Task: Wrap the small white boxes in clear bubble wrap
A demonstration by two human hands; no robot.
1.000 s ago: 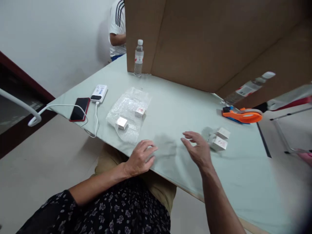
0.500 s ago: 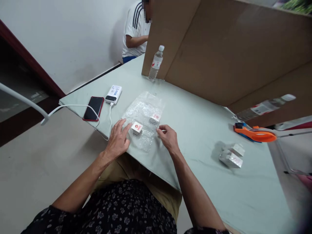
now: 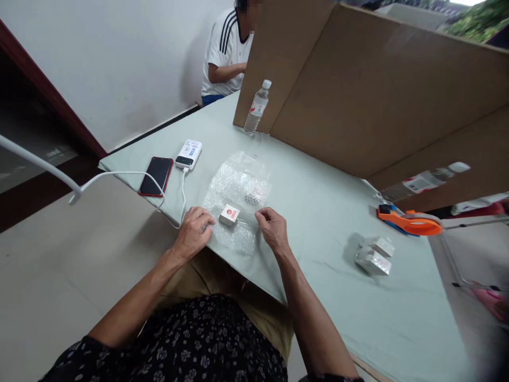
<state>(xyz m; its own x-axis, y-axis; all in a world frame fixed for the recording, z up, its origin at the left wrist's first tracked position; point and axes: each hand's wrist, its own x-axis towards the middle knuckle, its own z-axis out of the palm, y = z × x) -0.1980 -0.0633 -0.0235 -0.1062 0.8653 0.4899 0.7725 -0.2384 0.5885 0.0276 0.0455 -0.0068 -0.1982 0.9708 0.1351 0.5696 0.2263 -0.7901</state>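
A sheet of bubble wrap [image 3: 234,183] lies on the table in front of me. On top of it sits a small white box [image 3: 229,215] with a red-orange print. A second small box [image 3: 252,197] shows blurred through the wrap, farther back and to the right. My left hand [image 3: 194,231] has its fingers curled in at the wrap's left edge, beside the white box. At the right edge, my right hand [image 3: 273,227] pinches the wrap between thumb and forefinger.
Two wrapped boxes [image 3: 374,255] and an orange tape dispenser [image 3: 413,220] are at the right. A phone [image 3: 156,176] and a cabled power bank [image 3: 188,154] lie left. Water bottles [image 3: 257,107] stand before a cardboard partition [image 3: 318,79]; a person [image 3: 226,53] sits behind.
My left fingers have drawn back from beside the white box and curled in at the wrap's edge. The second box looks less clear through the wrap. The view has shifted slightly.
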